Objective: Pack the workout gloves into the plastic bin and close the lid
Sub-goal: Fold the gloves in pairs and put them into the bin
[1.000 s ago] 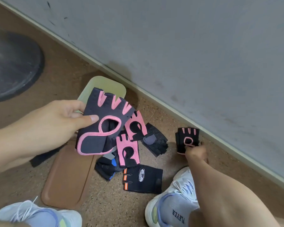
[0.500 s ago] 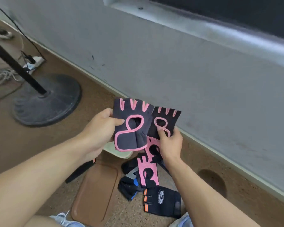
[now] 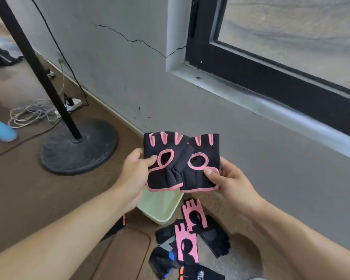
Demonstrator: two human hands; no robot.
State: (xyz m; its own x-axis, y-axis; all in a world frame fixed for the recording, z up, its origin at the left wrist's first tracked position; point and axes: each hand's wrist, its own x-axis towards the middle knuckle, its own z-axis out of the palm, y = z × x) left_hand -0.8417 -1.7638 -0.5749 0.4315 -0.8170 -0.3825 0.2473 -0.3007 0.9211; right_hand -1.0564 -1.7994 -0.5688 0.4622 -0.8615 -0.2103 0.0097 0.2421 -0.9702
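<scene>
I hold two black fingerless gloves with pink trim up in front of me, side by side and slightly overlapping. My left hand (image 3: pixel 136 171) grips the left glove (image 3: pixel 162 164) by its edge. My right hand (image 3: pixel 228 178) pinches the right glove (image 3: pixel 202 164) with the thumb on its pink strap. Below them the pale green plastic bin (image 3: pixel 160 207) stands open on the floor. Its brown lid (image 3: pixel 121 253) lies flat in front of it. Several more gloves lie in a pile (image 3: pixel 188 239) right of the lid, two of them pink.
A grey wall and window sill (image 3: pixel 251 102) run along the right. A black pole on a round base (image 3: pixel 79 146) stands at the left, with cables and a power strip (image 3: pixel 38 112) behind it. A blue object (image 3: pixel 2 130) lies at the far left.
My right hand lifted the second black and pink glove off the floor and brought it beside the first. Both hands rose, and my view tilted up toward the wall and window.
</scene>
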